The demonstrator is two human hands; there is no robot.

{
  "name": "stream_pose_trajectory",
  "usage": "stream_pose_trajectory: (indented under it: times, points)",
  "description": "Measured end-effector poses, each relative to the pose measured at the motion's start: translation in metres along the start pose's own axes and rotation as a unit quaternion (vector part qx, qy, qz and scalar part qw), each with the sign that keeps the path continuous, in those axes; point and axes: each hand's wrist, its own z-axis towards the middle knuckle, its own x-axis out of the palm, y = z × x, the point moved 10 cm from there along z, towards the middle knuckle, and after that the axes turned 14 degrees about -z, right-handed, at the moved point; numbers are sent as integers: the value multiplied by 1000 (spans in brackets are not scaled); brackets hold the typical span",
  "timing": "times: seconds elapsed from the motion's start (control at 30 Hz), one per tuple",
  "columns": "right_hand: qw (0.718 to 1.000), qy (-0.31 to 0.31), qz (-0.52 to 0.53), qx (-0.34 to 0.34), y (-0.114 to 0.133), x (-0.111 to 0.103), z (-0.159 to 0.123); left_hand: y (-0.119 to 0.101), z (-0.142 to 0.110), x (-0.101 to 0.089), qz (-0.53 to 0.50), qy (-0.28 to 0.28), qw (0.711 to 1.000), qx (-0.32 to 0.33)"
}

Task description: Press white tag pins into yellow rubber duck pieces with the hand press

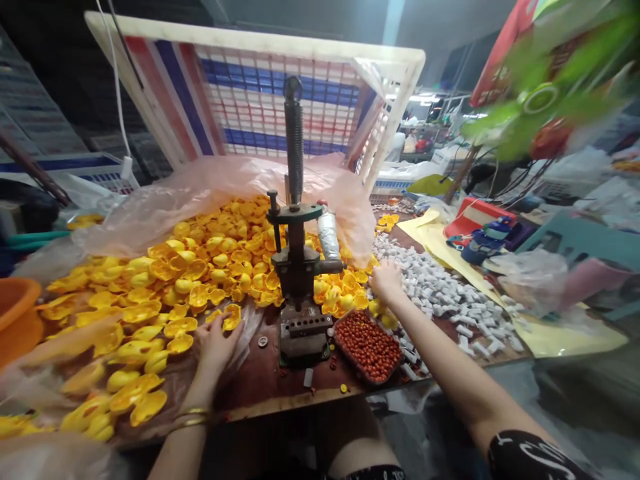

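My left hand [219, 341] is closed on a yellow plastic shell [232, 317], its hollow side showing, left of the hand press. My right hand [387, 283] reaches to where the yellow shells border a pile of small white plastic pieces [435, 283]. Its fingers are curled together, and what they hold, if anything, is hard to see. Between the hands stands the dark metal hand press [296, 257], with a spring on top and a wrapped handle [328, 235] on its right. A heap of yellow shells [200, 260] spreads behind and left of it.
A tray of small red-brown beads [369, 345] sits right of the press base. Behind the heap, a white plastic crate [250, 43] stands tilted. An orange tub [17, 313] is at the left edge. A green fan [543, 100] spins at the upper right.
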Motion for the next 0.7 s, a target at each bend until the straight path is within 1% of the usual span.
stream_pose_trajectory:
  times: [0.1,0.17,0.2,0.27,0.33,0.37,0.4,0.47,0.5,0.53,0.6,0.63,0.7]
  points:
    - [1000,-22,17,3,0,-3,-6,2,0,6,96,12,995,9]
    - [996,-27,85,15,-12,-7,-11,1,-2,5,115,19,992,42]
    - [989,-21,143,26,-20,-8,-14,1,-5,2,109,16,992,63]
    - [964,6,261,43,-31,-8,-22,-6,-15,-7,60,-3,991,118]
    - [925,60,373,46,-27,-4,-33,-19,-32,-17,-28,-30,983,177]
    - [897,97,428,46,-18,-1,-42,-29,-44,-18,-72,-33,976,203]
    - [855,138,498,51,-6,2,-52,-39,-56,-16,-111,-26,967,227]
    - [748,215,624,66,28,6,-76,-66,-84,-2,-158,20,948,277]
    - [704,246,663,67,48,5,-89,-80,-98,4,-168,29,938,303]
    - [676,270,683,61,68,2,-101,-93,-110,10,-174,36,929,325]
    - [645,309,698,30,107,-4,-125,-108,-125,17,-182,27,920,345]
    - [638,326,698,8,124,-7,-135,-111,-129,20,-188,23,918,348]
    - [642,351,681,-33,151,-11,-153,-114,-131,24,-203,27,915,348]
